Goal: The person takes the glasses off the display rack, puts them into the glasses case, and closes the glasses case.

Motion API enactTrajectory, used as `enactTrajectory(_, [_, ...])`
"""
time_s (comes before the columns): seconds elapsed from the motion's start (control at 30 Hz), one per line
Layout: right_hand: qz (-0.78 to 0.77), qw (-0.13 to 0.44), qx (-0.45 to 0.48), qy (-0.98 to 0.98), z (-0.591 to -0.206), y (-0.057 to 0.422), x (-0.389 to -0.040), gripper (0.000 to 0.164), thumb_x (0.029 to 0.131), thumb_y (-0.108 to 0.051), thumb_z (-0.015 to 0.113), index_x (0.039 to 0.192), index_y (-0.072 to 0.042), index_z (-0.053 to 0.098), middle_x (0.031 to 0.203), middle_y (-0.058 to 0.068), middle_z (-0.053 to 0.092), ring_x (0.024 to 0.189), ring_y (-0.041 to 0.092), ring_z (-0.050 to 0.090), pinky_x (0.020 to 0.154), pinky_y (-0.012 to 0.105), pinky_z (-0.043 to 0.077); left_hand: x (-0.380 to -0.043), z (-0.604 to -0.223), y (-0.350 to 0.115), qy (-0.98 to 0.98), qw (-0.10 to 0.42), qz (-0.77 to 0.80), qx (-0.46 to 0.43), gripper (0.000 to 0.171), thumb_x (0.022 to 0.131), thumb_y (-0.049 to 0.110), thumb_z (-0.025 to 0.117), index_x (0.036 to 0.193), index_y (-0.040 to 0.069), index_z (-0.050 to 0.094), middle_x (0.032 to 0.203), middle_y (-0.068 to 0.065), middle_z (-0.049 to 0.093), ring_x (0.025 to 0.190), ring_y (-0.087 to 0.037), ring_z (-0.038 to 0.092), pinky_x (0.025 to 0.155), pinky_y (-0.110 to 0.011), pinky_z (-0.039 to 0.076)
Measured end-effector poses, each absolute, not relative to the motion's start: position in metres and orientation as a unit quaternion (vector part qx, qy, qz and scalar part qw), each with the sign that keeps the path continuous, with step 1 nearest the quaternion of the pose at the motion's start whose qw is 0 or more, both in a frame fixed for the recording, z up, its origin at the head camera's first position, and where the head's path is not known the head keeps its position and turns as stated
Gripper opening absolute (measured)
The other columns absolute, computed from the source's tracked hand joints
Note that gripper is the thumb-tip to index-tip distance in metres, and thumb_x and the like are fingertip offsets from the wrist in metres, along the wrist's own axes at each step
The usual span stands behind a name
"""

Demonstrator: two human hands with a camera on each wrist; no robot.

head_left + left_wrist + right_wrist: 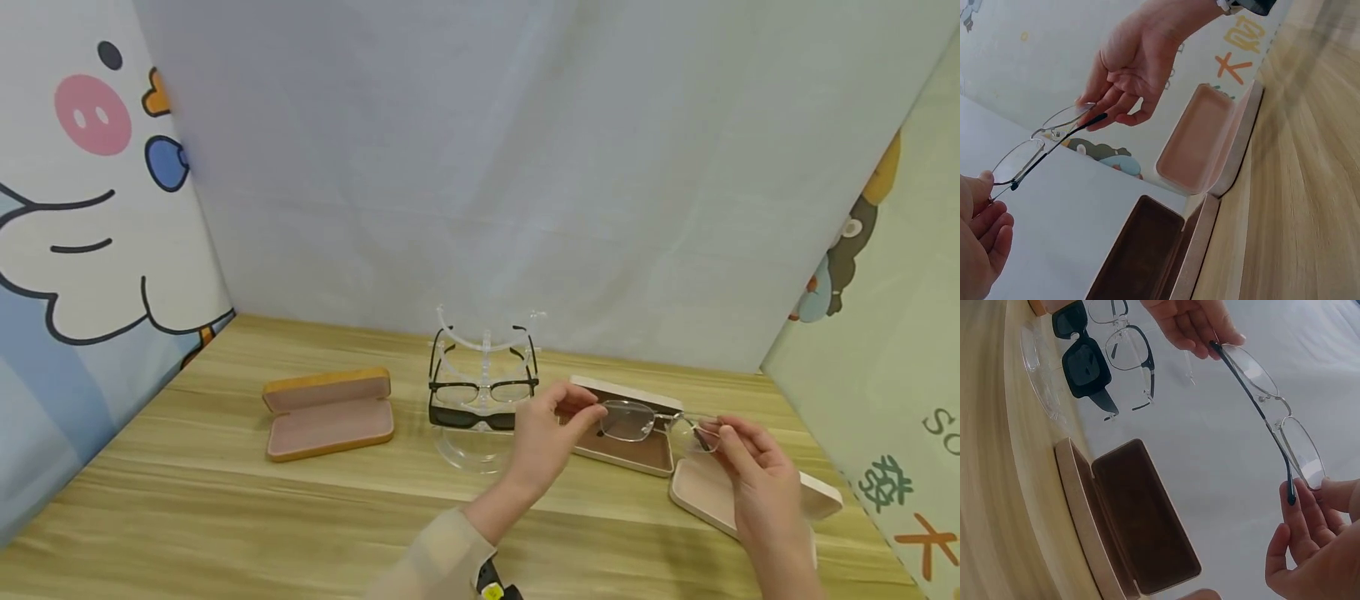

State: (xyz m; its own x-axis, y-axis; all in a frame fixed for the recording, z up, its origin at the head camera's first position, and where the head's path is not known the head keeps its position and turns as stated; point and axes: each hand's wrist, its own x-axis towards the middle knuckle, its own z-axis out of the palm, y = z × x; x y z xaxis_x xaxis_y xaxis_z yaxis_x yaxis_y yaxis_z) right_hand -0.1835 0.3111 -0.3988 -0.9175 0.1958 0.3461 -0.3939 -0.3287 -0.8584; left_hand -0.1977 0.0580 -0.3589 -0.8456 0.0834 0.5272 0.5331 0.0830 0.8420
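A pair of thin metal-framed eyeglasses [628, 421] is held up between both hands. My left hand [543, 433] pinches one end of the frame between thumb and fingers, while my right hand [765, 487] pinches the opposite end. Dark-tipped temples lie across behind the lenses in the left wrist view, where the eyeglasses [1019, 161] tilt. Beneath them, an open glasses case [626, 454] with a dark brown lining rests on the table. Under my right hand is another open case [701, 492], pale pink inside and partly hidden by that hand.
Left of my left hand stands a clear acrylic display stand [467, 457] bearing black-rimmed glasses [456, 390] and black sunglasses [452, 417]. Farther left, an orange-edged case [330, 427] lies open. White cloth [480, 167] rises behind the wooden table [225, 517], with printed panels at both sides.
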Motion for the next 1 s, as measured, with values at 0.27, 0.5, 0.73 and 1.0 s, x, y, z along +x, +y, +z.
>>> enactTrajectory(0.27, [0.795,0.191,0.045,-0.574,-0.445,0.359,-0.197,0.03,0.09,-0.004,0.053,0.119,0.004,0.053,0.106,0.008,0.067,0.096,0.016,0.064,0.078,0.022,0.051,-0.2,-0.367,0.07,-0.74,0.143,-0.615,-0.23,0.015,0.08,0.027,0.067,0.086,0.014,0.065,0.081,0.005,0.065,0.069,0.002,0.056,0.062,-0.014,0.048])
enactTrajectory(0.5, [0.801,0.197,0.012,-0.565,-0.454,0.372,-0.191,0.035,0.089,-0.005,0.055,0.121,0.008,0.05,0.102,0.008,0.068,0.094,0.015,0.064,0.074,0.021,0.052,-0.201,-0.372,0.083,-0.752,0.13,-0.606,-0.225,0.015,0.078,0.028,0.068,0.084,0.014,0.068,0.082,0.005,0.064,0.069,0.004,0.054,0.062,-0.012,0.047])
enactTrajectory(0.73, [0.817,0.18,0.025,-0.547,-0.456,0.381,-0.182,0.035,0.09,-0.003,0.053,0.124,0.006,0.049,0.101,0.005,0.069,0.091,0.013,0.065,0.073,0.02,0.052,-0.204,-0.377,0.095,-0.754,0.124,-0.603,-0.227,0.013,0.081,0.023,0.067,0.088,0.012,0.07,0.085,0.004,0.068,0.068,0.005,0.056,0.062,-0.01,0.047])
enactTrajectory(1.0, [0.82,0.155,-0.002,-0.551,-0.456,0.392,-0.172,0.036,0.09,-0.005,0.053,0.126,-0.004,0.05,0.098,0.0,0.07,0.089,0.008,0.066,0.071,0.018,0.051,-0.206,-0.384,0.109,-0.767,0.13,-0.583,-0.234,0.012,0.082,0.02,0.066,0.088,0.012,0.07,0.083,0.004,0.068,0.068,0.007,0.055,0.061,-0.007,0.044])
